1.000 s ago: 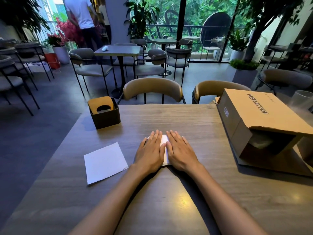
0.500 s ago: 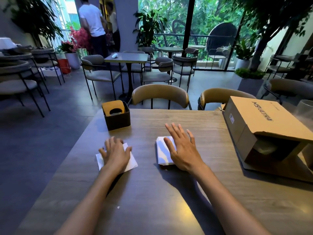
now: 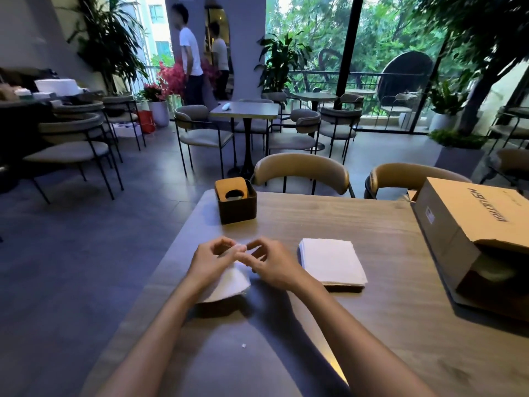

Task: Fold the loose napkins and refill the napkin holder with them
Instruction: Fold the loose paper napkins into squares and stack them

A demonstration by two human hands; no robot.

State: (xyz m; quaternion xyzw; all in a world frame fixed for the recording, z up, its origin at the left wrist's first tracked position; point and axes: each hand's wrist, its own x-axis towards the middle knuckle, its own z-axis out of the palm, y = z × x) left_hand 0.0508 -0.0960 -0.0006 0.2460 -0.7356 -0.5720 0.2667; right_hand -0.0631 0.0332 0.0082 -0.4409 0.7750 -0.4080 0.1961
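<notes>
Reaching in from the lower edge, both bare forearms angle toward each other over the wooden desk point(image 3: 357, 222) and meet near its left side. At far left of the group, the left hand point(image 3: 210, 260) is raised slightly off the surface, wrist low and knuckles up, its fingers point(image 3: 226, 243) curled and pinched on the top corner of a loose white napkin point(image 3: 229, 283). The napkin droops from that corner, its lower edge resting on the desk under the left wrist. Just beside it, the right hand point(image 3: 274, 266) mirrors the pose, thumb and forefinger closed on the same raised corner, the other fingers bent loosely. Behind the hands, near the far left edge, stands the dark napkin holder point(image 3: 236, 202). To the right of the right hand, a stack of folded napkins point(image 3: 332, 262) lies flat. Farther right sits a cardboard box point(image 3: 469, 222).
</notes>
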